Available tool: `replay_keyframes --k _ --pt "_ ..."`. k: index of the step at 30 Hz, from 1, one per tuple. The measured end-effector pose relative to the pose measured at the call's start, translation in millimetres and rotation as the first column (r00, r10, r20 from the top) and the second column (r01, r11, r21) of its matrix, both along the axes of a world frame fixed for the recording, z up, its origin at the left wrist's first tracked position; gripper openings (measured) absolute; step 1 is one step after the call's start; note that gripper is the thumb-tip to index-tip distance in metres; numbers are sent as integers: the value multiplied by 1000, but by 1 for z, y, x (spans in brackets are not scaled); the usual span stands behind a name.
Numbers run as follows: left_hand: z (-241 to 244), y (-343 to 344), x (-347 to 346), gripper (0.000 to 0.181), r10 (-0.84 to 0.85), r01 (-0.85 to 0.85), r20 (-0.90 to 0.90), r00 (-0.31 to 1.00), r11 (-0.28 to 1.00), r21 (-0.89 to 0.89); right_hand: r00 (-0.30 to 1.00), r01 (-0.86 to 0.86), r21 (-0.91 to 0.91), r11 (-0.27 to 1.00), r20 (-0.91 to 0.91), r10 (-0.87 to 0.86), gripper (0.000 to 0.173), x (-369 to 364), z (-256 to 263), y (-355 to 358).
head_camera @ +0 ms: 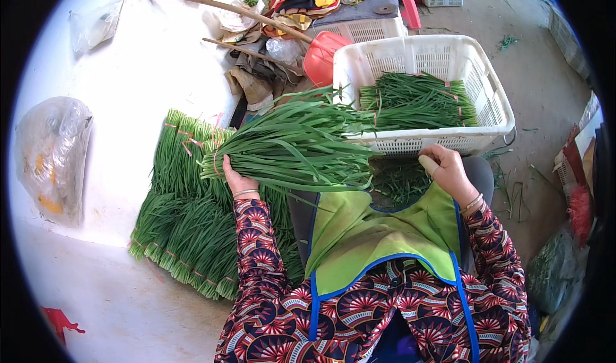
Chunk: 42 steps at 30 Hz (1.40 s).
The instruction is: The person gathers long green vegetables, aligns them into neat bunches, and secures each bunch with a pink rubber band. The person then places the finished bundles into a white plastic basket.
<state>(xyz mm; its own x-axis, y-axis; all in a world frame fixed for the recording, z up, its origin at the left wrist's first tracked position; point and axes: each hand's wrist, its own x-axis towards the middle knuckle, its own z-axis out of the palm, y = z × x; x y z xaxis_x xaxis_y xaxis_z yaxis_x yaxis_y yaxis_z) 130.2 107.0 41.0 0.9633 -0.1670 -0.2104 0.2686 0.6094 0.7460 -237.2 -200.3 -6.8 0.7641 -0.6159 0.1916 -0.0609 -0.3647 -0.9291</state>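
A bunch of garlic chives [293,144] lies across my left hand [237,176], which grips it near its pale cut ends. A pink tie circles the bunch there, and its leaves spread right towards the basket. My right hand [445,170] is raised just in front of the basket's near side, fingers curled towards the thumb, with nothing visible between them. A tan covering wraps part of its thumb. Tied chive bundles [187,228] lie in stacked rows under and beside my left forearm. More tied bundles [418,103] lie inside the white plastic basket [488,127].
Loose chive leaves [402,180] lie below the basket. A red plastic scoop [325,57] with a long wooden handle leans beside it. Behind are a cloth-covered crate [358,21] and a red plastic stool [409,0]. A clear plastic bag [55,161] sits far left.
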Motion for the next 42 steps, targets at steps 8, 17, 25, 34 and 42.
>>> replay_keyframes --k 8,17,25,34,42 --pt "23 -18 -56 49 -234 239 269 934 971 12 962 81 -483 872 265 58 75 46 115 7" --pt "44 -87 -132 77 -457 289 537 709 883 370 739 -644 123 755 356 572 122 140 116 52" --pt "47 -118 -150 68 -361 389 444 820 921 29 882 -327 -70 942 335 331 143 106 62 87" --pt "67 -171 -151 71 -527 554 450 721 828 82 872 -283 75 956 436 224 115 118 65 49" --pt "19 -258 -146 90 -803 703 393 449 588 399 867 -107 404 908 485 -114 92 120 58 -40"
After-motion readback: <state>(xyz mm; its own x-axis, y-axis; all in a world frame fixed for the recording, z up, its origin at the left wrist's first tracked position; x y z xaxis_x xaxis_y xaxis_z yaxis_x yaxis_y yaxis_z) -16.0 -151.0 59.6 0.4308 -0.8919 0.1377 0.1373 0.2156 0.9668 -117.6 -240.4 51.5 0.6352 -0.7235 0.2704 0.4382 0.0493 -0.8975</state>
